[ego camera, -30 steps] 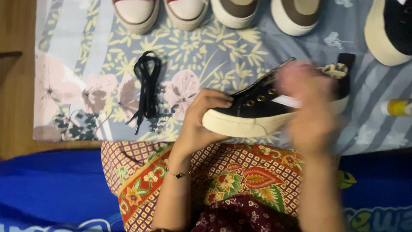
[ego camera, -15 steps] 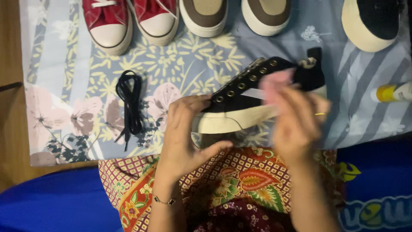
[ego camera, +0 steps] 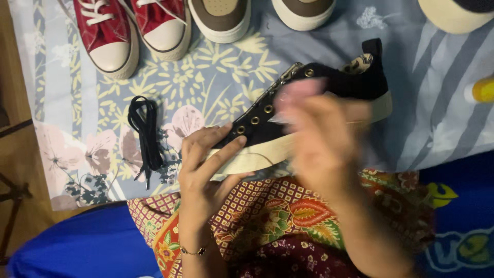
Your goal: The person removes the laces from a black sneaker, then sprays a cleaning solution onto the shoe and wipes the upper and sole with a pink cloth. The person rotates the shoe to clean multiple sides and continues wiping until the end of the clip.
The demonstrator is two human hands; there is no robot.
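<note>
1. The black sneaker point(ego camera: 339, 82) with its cream sole and brass eyelets lies tilted above my lap, toe toward my left, heel up to the right, over the flowered cloth point(ego camera: 216, 77).
2. My left hand point(ego camera: 203, 164) grips the toe end, fingers point(ego camera: 226, 152) wrapped along the cream sole edge.
3. My right hand point(ego camera: 319, 139) is blurred against the shoe's side; it seems to press something pale pink there, but I cannot tell how its fingers stand.
4. A bundled black shoelace point(ego camera: 145, 134) lies on the cloth, well left of the shoe.
5. Beyond, a pair of red sneakers point(ego camera: 131, 28) and a pair of brown-and-cream shoes point(ego camera: 257, 13) stand in a row.
6. A yellow bottle point(ego camera: 481, 90) lies at the right edge.
</note>
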